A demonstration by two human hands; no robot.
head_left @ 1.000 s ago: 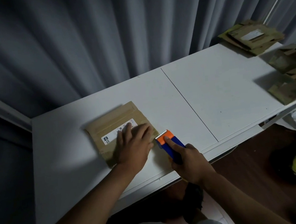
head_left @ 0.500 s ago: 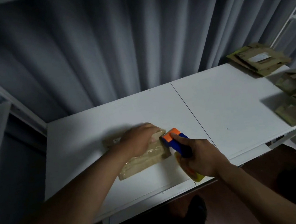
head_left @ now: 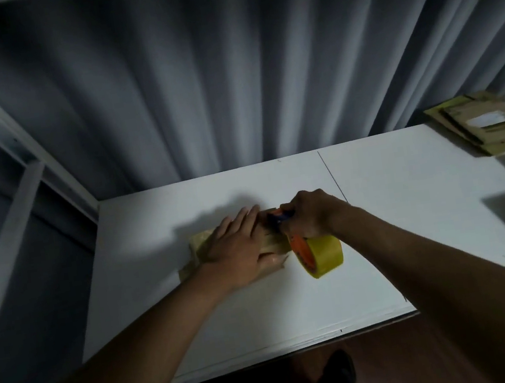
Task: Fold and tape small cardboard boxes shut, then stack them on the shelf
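Item, centre frame on the white tabletop (head_left: 396,219): small flat brown cardboard box (head_left: 200,248), left hand (head_left: 239,245) pressing it flat-fingered while right hand (head_left: 309,215) is gripping the orange-and-blue dispenser with yellow tape roll (head_left: 319,253) at its right end; taping seemingly underway, shelving not yet done.

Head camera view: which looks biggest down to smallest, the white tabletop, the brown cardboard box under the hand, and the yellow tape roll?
White tabletop, brown cardboard box (partly hidden under left hand), yellow tape roll.
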